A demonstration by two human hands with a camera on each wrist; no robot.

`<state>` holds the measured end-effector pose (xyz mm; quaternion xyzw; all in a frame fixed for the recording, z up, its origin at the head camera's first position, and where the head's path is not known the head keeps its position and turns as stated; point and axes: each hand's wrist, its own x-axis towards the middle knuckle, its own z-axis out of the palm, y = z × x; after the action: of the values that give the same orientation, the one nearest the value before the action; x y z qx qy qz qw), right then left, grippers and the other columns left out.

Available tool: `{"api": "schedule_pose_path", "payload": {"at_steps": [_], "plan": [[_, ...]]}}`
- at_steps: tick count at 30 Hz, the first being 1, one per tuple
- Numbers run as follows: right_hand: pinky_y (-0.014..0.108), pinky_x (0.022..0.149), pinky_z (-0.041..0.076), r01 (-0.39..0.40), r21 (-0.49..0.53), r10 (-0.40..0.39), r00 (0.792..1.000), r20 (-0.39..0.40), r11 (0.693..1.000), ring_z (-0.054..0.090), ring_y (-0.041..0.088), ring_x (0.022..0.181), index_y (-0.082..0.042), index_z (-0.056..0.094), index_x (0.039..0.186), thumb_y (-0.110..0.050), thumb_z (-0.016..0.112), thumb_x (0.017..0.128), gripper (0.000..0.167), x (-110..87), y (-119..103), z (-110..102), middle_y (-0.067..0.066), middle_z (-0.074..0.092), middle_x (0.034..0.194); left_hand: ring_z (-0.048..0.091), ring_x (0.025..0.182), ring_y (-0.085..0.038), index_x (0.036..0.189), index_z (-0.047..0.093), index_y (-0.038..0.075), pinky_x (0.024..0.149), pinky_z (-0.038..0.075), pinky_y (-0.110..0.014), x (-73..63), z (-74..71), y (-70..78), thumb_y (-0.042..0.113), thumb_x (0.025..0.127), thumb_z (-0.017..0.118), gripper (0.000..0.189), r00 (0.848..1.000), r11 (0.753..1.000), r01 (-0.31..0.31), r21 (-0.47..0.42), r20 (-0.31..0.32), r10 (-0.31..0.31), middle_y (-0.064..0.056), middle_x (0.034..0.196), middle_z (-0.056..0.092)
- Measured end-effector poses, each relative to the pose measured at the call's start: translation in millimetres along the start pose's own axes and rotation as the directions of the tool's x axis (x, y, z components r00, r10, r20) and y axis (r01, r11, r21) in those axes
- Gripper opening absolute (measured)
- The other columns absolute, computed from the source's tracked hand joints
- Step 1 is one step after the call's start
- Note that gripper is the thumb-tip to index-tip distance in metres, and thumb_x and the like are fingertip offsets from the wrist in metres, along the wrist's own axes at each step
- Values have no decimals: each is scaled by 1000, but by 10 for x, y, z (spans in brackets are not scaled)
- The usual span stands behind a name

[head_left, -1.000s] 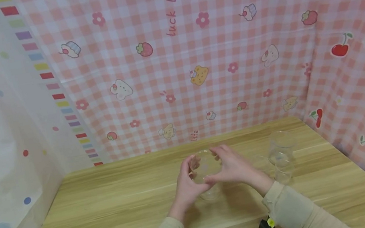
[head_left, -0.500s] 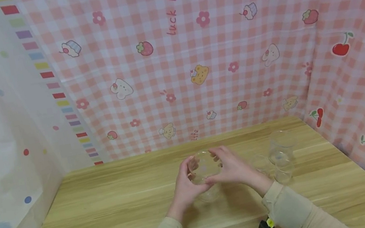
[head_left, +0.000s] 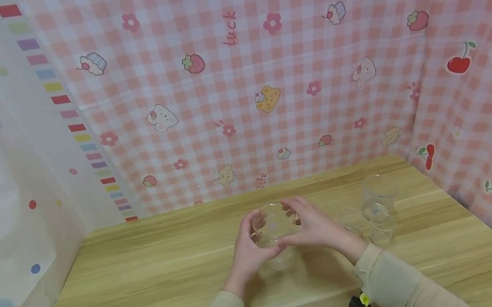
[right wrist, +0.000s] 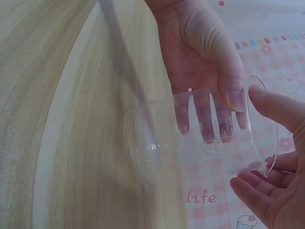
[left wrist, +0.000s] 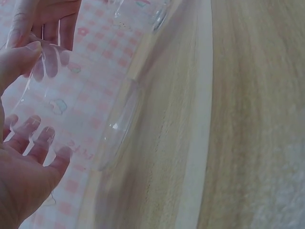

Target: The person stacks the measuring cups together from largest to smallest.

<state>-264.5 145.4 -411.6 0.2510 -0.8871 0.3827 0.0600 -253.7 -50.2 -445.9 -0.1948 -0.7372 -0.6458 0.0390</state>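
In the head view a clear glass beaker (head_left: 274, 223) is held upright over the middle of the table, its wide rim uppermost. My left hand (head_left: 248, 246) grips its left side near the rim, fingers round the far side and thumb in front. My right hand (head_left: 315, 224) grips the right side the same way, the two thumbs meeting at the front. Through the wall of the beaker (right wrist: 162, 157) the left fingers show in the right wrist view, beside white volume marks. The base of the beaker (left wrist: 119, 126) is close to the tabletop in the left wrist view.
To the right on the wooden table (head_left: 151, 285) stands a group of clear glassware: a large beaker (head_left: 380, 186), a smaller one (head_left: 381, 228) in front and a low round vessel (head_left: 350, 216) near my right forearm. A pink checked cloth (head_left: 220, 92) hangs behind.
The beaker and my left hand have shifted very slightly to the left. Both hands keep their hold, and the glassware at the right stays in place.
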Motion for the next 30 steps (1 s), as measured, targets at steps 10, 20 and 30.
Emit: {"api": "schedule_pose_path", "payload": {"at_steps": [10,20,30], "plan": [[47,92,52,1,49,-2,1000,14,999,55,37,114,8,38,144,-20,87,76,88,-38,51,-22,24,50,132,47,130,-34,143,39,5,107,37,-55,73,-42,-280,6,71,88,87,1000,1000,-14,12,-1,14,-15,142,52],[55,93,49,67,30,-67,998,15,997,55,41,116,8,37,145,-18,85,78,86,-119,149,-66,26,53,131,46,131,-35,143,39,3,108,35,-54,54,-78,-232,2,71,87,87,1000,1000,-2,-6,20,2,-16,143,50],[54,95,48,66,10,-66,998,3,998,57,40,117,7,42,143,-19,85,78,82,-161,203,-112,24,57,132,46,132,-35,142,41,4,108,35,-56,72,-89,-284,0,71,87,85,1000,1000,1,-6,17,0,-17,143,51]]}}
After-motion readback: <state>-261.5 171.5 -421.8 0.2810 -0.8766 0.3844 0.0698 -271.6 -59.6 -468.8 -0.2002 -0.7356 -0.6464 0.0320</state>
